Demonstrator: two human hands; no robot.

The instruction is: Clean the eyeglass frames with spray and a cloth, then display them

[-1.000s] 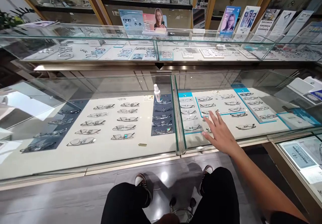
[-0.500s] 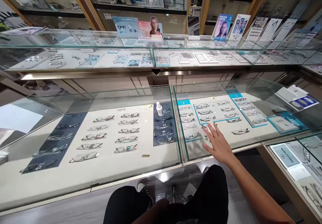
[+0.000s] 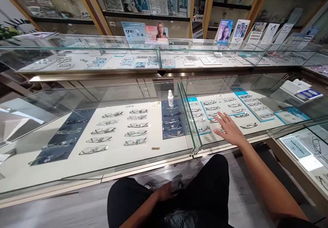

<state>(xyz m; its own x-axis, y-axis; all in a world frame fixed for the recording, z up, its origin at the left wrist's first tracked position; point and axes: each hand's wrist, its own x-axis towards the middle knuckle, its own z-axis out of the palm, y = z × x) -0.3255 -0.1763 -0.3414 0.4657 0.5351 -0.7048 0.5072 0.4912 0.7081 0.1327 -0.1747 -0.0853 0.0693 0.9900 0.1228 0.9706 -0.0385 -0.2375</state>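
My right hand (image 3: 229, 130) rests over the glass top of the right display case (image 3: 258, 130), fingers spread and nothing held. Beneath it, under the glass, lie rows of eyeglasses (image 3: 248, 125); some are hidden by the hand. My left hand (image 3: 165, 191) is low between my knees, against my dark trousers (image 3: 210, 187). Its fingers are dim and blurred, so their pose is unclear. A small white bottle (image 3: 170, 99) stands upright on the left display case (image 3: 143, 159), apart from both hands.
Behind stands another glass counter (image 3: 112, 71) with more eyeglasses and upright advertising cards (image 3: 225, 31). A white box (image 3: 294, 89) sits at the right end of the near case. A side case (image 3: 297, 146) adjoins at right. Framed pictures (image 3: 145, 2) line the back shelves.
My left hand has come up into view between my knees. The view has shifted, so the cases appear slightly farther right. My right hand stays spread over the glass.
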